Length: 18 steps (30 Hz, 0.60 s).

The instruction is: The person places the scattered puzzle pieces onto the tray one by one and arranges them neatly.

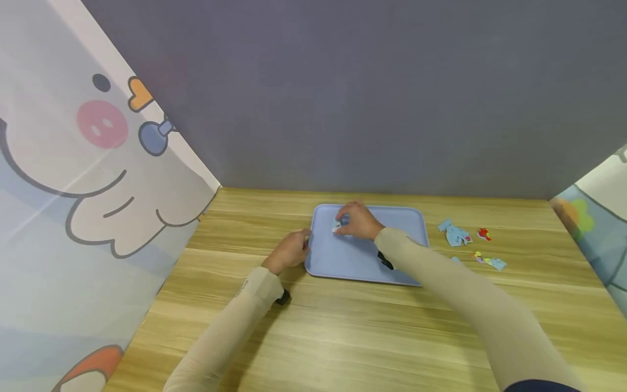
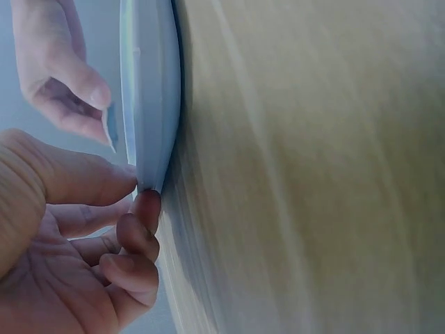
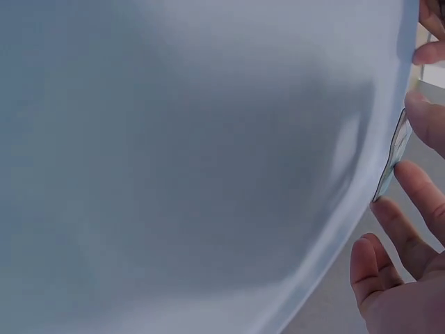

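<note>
A light-blue tray (image 1: 343, 261) lies on the wooden table. At its left edge my left hand (image 1: 290, 251) pinches the rim (image 2: 154, 90) between thumb and forefinger, the other fingers curled below. Over the left part of the tray, my right hand (image 1: 361, 222) holds a small flat puzzle piece (image 1: 336, 225) by its edges, between thumb and fingers. Light blue with a bit of print, the piece stands nearly edge-on in the right wrist view, close to the tray's rim (image 3: 348, 229). Part of the tray is hidden under the right forearm.
Right of the tray lie more flat pieces: a light-blue cluster (image 1: 455, 235), a small red piece (image 1: 484, 234) and a yellow and light-blue strip (image 1: 491, 262). A grey panel (image 1: 372, 109) rises behind the table, and a cartoon-printed wall (image 1: 98, 190) stands at the left.
</note>
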Available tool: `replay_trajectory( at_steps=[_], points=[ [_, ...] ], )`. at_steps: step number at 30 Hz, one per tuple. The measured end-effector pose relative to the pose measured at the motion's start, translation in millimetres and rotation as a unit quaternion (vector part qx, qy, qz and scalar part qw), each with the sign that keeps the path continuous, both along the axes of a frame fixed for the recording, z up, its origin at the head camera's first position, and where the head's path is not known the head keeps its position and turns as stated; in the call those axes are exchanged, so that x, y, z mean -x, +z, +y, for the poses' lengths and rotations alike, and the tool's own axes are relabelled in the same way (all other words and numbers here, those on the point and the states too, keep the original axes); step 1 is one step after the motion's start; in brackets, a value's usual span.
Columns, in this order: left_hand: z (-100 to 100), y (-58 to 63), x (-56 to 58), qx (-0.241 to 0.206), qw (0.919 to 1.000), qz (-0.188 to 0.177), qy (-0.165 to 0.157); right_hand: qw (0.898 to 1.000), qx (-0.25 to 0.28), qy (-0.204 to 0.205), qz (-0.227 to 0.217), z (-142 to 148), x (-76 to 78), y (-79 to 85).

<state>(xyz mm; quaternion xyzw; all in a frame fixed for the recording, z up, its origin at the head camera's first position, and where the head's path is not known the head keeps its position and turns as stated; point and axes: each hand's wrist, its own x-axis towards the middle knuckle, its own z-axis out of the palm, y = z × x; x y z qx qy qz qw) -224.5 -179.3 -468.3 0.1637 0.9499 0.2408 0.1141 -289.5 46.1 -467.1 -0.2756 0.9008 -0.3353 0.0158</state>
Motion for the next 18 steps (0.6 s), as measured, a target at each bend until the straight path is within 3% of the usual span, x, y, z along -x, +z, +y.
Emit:
replay_trajectory(
  at_steps=[8, 18],
  points=[
    [2, -0.9, 1.2, 0.004, 0.9999, -0.01, 0.005, 0.999, -0.024, -0.015, -0.037, -21, 6.8, -9.2],
    [1, -1.7, 1.2, 0.005, 0.9999, -0.012, 0.006, 0.998, -0.049, -0.03, -0.032, -32, 6.1, -10.6]
  ],
)
